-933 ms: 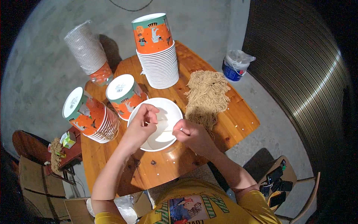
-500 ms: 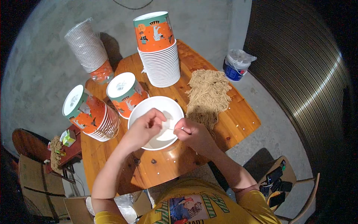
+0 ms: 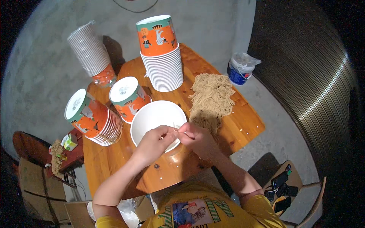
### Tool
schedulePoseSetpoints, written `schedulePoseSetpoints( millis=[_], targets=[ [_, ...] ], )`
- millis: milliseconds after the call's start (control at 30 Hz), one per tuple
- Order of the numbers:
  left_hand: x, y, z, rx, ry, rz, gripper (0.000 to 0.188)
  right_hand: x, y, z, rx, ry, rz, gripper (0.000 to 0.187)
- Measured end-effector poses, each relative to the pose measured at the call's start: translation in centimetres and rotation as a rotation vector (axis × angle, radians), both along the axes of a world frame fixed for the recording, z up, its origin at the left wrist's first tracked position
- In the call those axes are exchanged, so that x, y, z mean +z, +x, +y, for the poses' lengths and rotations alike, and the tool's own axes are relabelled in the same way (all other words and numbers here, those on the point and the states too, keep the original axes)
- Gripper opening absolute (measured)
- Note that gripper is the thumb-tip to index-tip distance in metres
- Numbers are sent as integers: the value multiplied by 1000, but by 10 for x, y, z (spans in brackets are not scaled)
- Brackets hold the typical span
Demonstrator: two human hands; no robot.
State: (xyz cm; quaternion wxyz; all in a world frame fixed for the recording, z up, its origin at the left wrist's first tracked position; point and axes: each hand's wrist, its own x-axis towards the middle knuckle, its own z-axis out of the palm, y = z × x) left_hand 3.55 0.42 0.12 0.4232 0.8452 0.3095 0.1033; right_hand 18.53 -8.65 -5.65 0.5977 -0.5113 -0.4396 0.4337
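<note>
The left hand (image 3: pixel 153 143) and right hand (image 3: pixel 198 142) meet over the near right side of the white bowl (image 3: pixel 143 118), fingertips pinching a thin string (image 3: pixel 174 125). It looks light, limp and easily lost; a fingertip hold close to each end should suit.

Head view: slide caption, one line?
Left hand and right hand meet, pinching a thin strand over a white tub, tan yarn alongside.

open wood: near edge and right corner of table (image 3: pixel 156 178) | left: cup stack (image 3: pixel 102 122) and upturned tub (image 3: pixel 131 104) block | ahead: tall stack (image 3: pixel 161 57) stands behind white tub (image 3: pixel 152 116) | right: low yarn bundle (image 3: pixel 211 98), narrow gap between it and tall stack
</note>
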Motion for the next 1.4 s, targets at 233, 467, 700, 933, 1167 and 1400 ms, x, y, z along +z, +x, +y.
schedulePoseSetpoints(
  millis=[233, 467, 700, 933, 1167, 1400],
  targets=[
    [-10, 7, 8, 83, -342, -254, 15, 16, -1, -7, -30, -32, -145, 9],
    [-1, 14, 11, 101, -537, -334, 13, 19, 13, -14, 18, -38, -60, 11],
    [-11, 20, 24, -80, -535, -233, 18, 38, 36, -5, 281, 135, -74, 13],
    [-6, 18, 17, -106, -577, -187, 20, 54, 48, 11, 344, 120, -221, 14],
    [-9, 19, 16, -118, -619, -164, 21, 44, 55, 16, 305, 1, -35, 15],
    [-5, 21, 13, -78, -633, -169, 22, 13, 53, 8, -33, 153, -174, 14]
  ],
)
